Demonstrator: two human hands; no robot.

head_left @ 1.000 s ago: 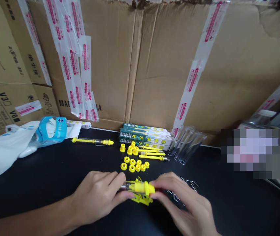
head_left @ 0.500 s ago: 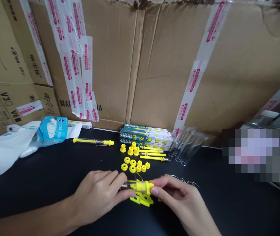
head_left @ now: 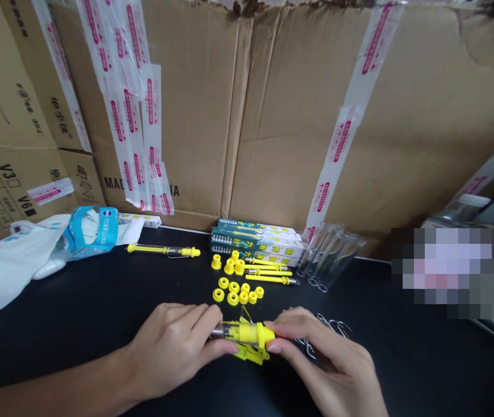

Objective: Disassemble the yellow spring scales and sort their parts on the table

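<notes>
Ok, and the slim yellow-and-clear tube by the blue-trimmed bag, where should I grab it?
Pinch the slim yellow-and-clear tube on its yellow left half, from above: it lies flat and sideways on the black table, and the narrow straight barrel should fit easily between the fingers.

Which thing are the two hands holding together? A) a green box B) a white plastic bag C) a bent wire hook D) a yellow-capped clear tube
D. The left hand and the right hand both grasp the yellow-capped clear tube, one at each end, over a flat yellow plastic piece.
</notes>
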